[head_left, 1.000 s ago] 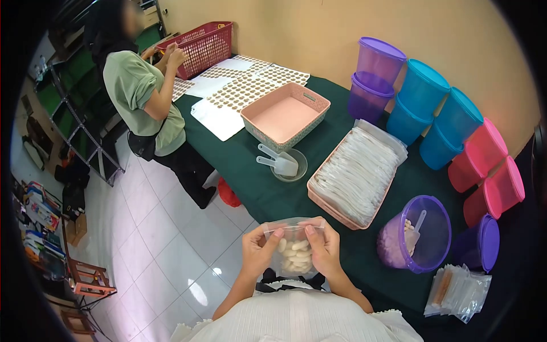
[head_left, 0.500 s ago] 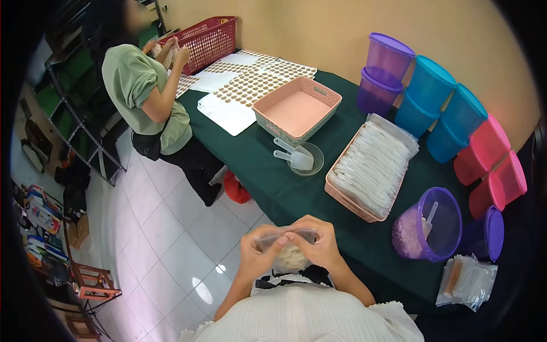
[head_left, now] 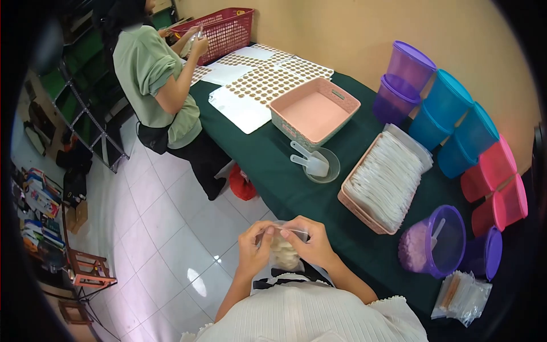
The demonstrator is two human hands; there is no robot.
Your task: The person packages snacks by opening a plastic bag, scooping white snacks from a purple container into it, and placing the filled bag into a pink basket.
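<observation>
Between my two hands, in front of my chest, is a clear plastic bag (head_left: 286, 257) with pale, cream-coloured pieces in its lower part. My left hand (head_left: 254, 246) pinches the bag's top edge on one side. On the other side my right hand (head_left: 312, 242) grips the same edge, thumb toward the middle. The bag hangs upright below the fingers, just off the table's front edge. What the pieces are, I cannot make out.
On the green-covered table (head_left: 268, 176) stand a pink basket (head_left: 310, 117), a bowl with scoops (head_left: 327, 171), a basket of flat packets (head_left: 383, 179), a purple tub (head_left: 436, 245) with pink pieces, stacked tubs (head_left: 441, 102) and sticker sheets (head_left: 242, 105). A person (head_left: 151, 80) stands at the left.
My view has shifted slightly, so the table things sit further right and mostly lower. My right hand has slid a little along the bag's top, and both hands still hold it.
</observation>
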